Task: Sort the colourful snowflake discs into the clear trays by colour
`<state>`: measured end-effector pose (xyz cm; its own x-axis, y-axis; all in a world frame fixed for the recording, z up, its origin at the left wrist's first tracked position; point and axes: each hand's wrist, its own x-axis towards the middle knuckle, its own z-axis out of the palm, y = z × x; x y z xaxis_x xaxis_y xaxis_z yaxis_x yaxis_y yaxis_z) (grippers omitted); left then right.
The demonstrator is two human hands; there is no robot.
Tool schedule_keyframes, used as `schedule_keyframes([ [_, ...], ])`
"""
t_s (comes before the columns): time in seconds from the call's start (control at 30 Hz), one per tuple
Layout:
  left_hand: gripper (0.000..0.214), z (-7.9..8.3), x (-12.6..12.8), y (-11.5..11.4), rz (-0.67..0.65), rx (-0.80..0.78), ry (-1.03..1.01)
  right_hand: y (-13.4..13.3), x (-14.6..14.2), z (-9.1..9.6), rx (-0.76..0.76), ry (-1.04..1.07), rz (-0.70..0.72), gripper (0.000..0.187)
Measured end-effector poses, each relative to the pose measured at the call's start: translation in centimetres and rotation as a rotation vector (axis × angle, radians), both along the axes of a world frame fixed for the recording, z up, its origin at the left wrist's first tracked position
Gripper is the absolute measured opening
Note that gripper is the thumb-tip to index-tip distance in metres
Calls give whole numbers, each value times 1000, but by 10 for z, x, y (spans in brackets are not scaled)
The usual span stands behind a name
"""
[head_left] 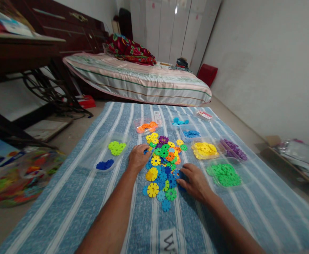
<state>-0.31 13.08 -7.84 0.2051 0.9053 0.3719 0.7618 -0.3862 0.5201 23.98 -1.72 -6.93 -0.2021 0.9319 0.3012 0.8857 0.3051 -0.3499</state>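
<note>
A loose pile of flower-shaped plastic discs [161, 160] in yellow, blue, green, orange and purple lies on the striped cloth between my hands. At the pile's left edge, my left hand [138, 157] is closed, with a dark blue flower disc [145, 151] at its fingertips. My right hand [194, 180] curls in at the right edge, its thumb and forefinger bent around a dark blue flower disc [181, 175]; the palm hides part of it. To the left, a clear tray [90, 158] holds lime green discs [117, 148] and dark blue discs [105, 164].
Clear trays on the right hold green discs [225, 174], yellow discs [204, 150], purple discs [233, 149] and blue discs [191, 134]. Farther back are orange discs [147, 127] and light blue discs [180, 121]. A bed [141, 83] stands beyond the cloth-covered table [72, 197].
</note>
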Motion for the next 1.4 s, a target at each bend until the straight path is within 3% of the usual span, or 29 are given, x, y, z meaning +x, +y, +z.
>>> schedule_keyframes([
  [0.83,19,1,1,0,-3,-4,-4,2,0,-9,51,144,18,26],
  [1.4,18,5,2,-2,-1,-7,-9,3,-1,0,13,81,26,23],
])
